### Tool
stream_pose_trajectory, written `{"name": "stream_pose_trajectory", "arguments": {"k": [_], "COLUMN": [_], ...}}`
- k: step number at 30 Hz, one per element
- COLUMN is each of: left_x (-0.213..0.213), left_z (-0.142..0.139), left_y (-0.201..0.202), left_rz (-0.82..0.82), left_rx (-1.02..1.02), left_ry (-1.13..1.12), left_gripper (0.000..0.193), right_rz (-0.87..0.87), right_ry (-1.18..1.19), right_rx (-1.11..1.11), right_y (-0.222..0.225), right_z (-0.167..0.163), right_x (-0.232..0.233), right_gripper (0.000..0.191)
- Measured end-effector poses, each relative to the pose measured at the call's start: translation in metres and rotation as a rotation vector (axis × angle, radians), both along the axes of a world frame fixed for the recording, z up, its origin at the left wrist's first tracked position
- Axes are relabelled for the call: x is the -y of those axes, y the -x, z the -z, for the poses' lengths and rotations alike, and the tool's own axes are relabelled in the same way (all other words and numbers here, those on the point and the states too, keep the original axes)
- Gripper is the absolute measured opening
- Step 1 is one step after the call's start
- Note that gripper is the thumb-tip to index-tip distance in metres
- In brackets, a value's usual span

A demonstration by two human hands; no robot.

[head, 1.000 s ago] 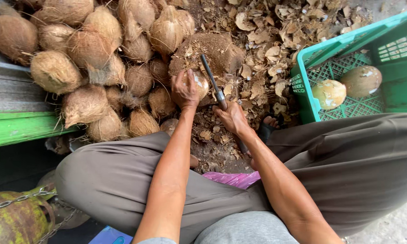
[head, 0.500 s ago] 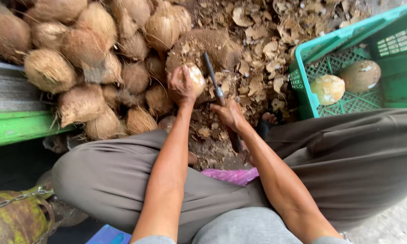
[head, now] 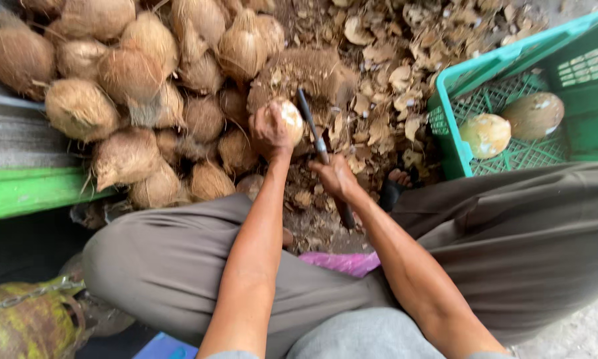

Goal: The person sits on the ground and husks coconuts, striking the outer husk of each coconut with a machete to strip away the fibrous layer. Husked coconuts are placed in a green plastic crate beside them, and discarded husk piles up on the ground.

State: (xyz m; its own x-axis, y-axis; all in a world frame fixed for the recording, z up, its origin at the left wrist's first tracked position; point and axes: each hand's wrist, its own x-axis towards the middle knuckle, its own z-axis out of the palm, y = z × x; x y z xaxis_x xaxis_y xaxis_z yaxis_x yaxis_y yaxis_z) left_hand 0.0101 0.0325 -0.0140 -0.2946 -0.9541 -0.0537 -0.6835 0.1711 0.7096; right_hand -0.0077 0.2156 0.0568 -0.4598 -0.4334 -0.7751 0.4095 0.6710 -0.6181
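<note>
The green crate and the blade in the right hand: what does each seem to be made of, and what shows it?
Green crate: likely moulded plastic, given its even colour and lattice walls. Blade held by the right hand: probably metal, being thin, dark and dull with a slight sheen.

We count two bare hands: the left hand (head: 271, 129) and the right hand (head: 335, 176). There is one partly peeled pale coconut (head: 290, 118) in the left hand and one long dark metal blade (head: 312, 129) in the right. We see one green plastic lattice crate (head: 505, 66), and inside it two peeled coconuts, one cream-coloured (head: 485, 135) and one brownish (head: 533, 115). In the pile of brown hairy unpeeled coconuts (head: 129, 73) we count about eighteen; some are half hidden. The loose pieces of dry brown husk (head: 379, 73) are too many for counting.
</note>
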Motion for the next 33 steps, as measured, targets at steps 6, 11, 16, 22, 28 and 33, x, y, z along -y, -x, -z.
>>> {"name": "stream_pose_trajectory", "arguments": {"k": [6,11,16,22,28,33], "left_x": [0.006,-0.006,-0.019,-0.030,-0.030,-0.022], "left_z": [-0.008,-0.023,-0.032,-0.024,-0.015,-0.009], "left_y": [-0.001,0.012,0.022,0.036,0.042,0.025], "left_rz": [0.262,-0.130,-0.282,-0.366,-0.393,-0.101], "left_rx": [-0.159,-0.099,-0.118,-0.480,-0.304,-0.368], "left_ry": [0.030,-0.425,-0.533,-0.499,-0.430,-0.245], "left_gripper": [0.062,0.072,0.105,0.122,0.120,0.102], "right_rz": [0.025,0.055,-0.100,-0.072,-0.068,-0.183], "right_ry": [0.097,0.137,0.039,-0.063,0.011,-0.030], "right_rx": [-0.144,-0.406,-0.401,-0.399,-0.291,-0.371], "right_y": [0.030,0.029,0.011,0.014,0.008,0.021], "right_z": [-0.025,-0.030,-0.025,-0.037,-0.020,0.004], "right_x": [-0.011,-0.014,-0.014,-0.017,-0.014,-0.021], "right_gripper": [0.023,0.032,0.031,0.032,0.024,0.019]}}
